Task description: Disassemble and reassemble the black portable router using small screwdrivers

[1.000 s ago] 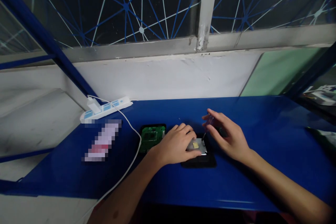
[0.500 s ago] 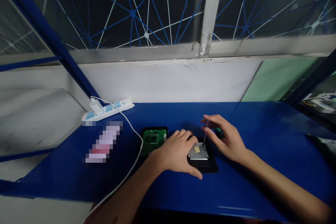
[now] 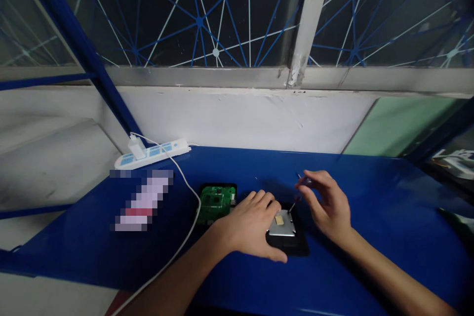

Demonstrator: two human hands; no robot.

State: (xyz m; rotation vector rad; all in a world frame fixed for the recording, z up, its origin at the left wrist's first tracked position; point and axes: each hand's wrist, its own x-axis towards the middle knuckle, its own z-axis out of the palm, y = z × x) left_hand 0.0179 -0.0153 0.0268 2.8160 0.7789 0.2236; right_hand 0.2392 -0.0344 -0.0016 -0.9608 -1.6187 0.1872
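Observation:
My right hand [image 3: 328, 202] pinches a small screwdriver [image 3: 292, 207] between thumb and fingers. Its purplish handle is partly covered by the fingertips, and the thin shaft slants down to the upper right corner of a silver metal plate [image 3: 282, 229]. A tan square pad [image 3: 279, 219] lies on that plate, which sits in a black plastic housing [image 3: 296, 246]. Spread over the left side of the housing is my left hand [image 3: 250, 224], fingers stretched and thumb apart, hiding part of it. Left of this hand, a green circuit board [image 3: 217, 202] rests in a black case.
A white power strip [image 3: 155, 154] with a plugged-in adapter stands at the back left. Its white cable [image 3: 187, 185] runs across the blue table [image 3: 377, 217] beside the circuit board. A blurred-out pinkish item [image 3: 142, 202] lies at the left. Blue frame posts [image 3: 111, 94] flank the table.
The screwdriver now leans further to the right, and my right hand has shifted outward with it. My left hand keeps its place on the housing. The camera view has shifted slightly.

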